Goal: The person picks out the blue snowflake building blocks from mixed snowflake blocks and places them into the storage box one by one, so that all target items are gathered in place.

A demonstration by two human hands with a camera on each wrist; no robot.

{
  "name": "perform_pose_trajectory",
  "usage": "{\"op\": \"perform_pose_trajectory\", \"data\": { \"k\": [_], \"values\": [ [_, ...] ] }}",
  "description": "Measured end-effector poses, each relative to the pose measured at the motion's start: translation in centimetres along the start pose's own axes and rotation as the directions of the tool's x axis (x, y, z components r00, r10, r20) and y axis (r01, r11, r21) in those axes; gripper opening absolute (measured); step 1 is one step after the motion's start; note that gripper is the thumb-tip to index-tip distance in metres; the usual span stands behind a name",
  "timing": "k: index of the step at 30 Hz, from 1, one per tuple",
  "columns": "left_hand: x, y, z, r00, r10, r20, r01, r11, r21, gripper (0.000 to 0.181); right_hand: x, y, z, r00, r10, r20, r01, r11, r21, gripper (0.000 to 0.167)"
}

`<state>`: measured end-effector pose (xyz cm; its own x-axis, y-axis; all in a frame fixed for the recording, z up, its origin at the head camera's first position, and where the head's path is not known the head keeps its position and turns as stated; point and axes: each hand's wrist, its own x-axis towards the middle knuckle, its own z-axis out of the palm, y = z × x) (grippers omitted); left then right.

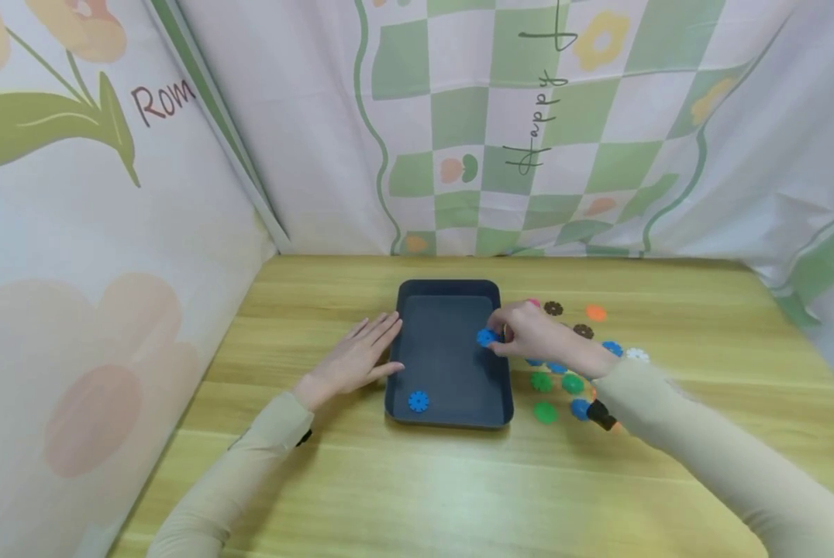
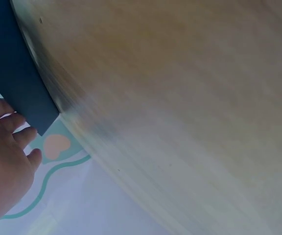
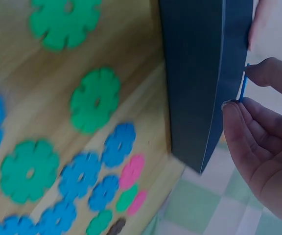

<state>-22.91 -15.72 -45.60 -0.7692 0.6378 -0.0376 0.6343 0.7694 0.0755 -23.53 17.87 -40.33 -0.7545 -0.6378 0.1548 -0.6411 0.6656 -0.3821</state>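
Observation:
A dark rectangular tray (image 1: pixel 445 349) sits on the wooden table, with one blue notched plastic disc (image 1: pixel 418 401) lying in its near left corner. My right hand (image 1: pixel 532 333) pinches another blue notched disc (image 1: pixel 486 338) between thumb and fingers, over the tray's right side. Seen edge-on in the right wrist view, that disc (image 3: pixel 243 84) looks like a thin blue strip. The left hand (image 1: pixel 354 360) rests against the tray's left rim, fingers straight. In the left wrist view, the left-hand fingers (image 2: pixel 26 137) touch the tray's outer wall (image 2: pixel 18 68).
Right of the tray lie several loose notched discs: green (image 1: pixel 546 412), brown (image 1: pixel 553 308), orange (image 1: pixel 596 313), white (image 1: pixel 637 355), blue and pink. The right forearm passes over some of them. A patterned curtain (image 1: pixel 459 116) hangs at the table's back edge, another fabric wall (image 1: pixel 110 271) at left.

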Motion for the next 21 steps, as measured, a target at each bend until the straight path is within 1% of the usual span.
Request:
{"op": "perform_pose_trajectory", "data": {
  "k": [4, 6, 11, 14, 18, 21],
  "values": [
    [0.0, 0.0, 0.0, 1.0, -0.003, -0.003, 0.003, 1.0, 0.001, 0.081, 1.1, -1.3, 1.0, 0.999, -0.009, 0.044, 0.01, 1.0, -0.009, 0.019],
    [0.0, 0.0, 0.0, 1.0, -0.007, -0.002, 0.007, 1.0, 0.004, 0.081, 1.7, -1.9, 1.5, 0.998, -0.027, 0.062, 0.028, 1.0, -0.01, 0.019],
    [0.0, 0.0, 0.1, 1.0, -0.013, -0.001, 0.013, 1.0, -0.001, 0.08, 2.8, -3.3, 2.3, 0.994, -0.06, 0.087, 0.06, 0.998, 0.003, 0.018],
    [0.0, 0.0, 0.1, 1.0, -0.016, -0.004, 0.016, 1.0, 0.0, 0.08, 3.5, -4.0, 2.8, 0.993, -0.054, 0.107, 0.055, 0.999, -0.002, 0.019],
    [0.0, 0.0, 0.0, 1.0, -0.019, -0.003, 0.019, 1.0, -0.006, 0.08, 4.3, -4.8, 3.7, 0.984, -0.039, 0.171, 0.044, 0.999, -0.027, 0.02],
    [0.1, 0.0, 0.0, 1.0, -0.025, 0.004, 0.025, 1.0, -0.012, 0.08, 4.8, -5.3, 4.4, 0.974, -0.044, 0.222, 0.05, 0.999, -0.021, 0.019]
  ]
}}
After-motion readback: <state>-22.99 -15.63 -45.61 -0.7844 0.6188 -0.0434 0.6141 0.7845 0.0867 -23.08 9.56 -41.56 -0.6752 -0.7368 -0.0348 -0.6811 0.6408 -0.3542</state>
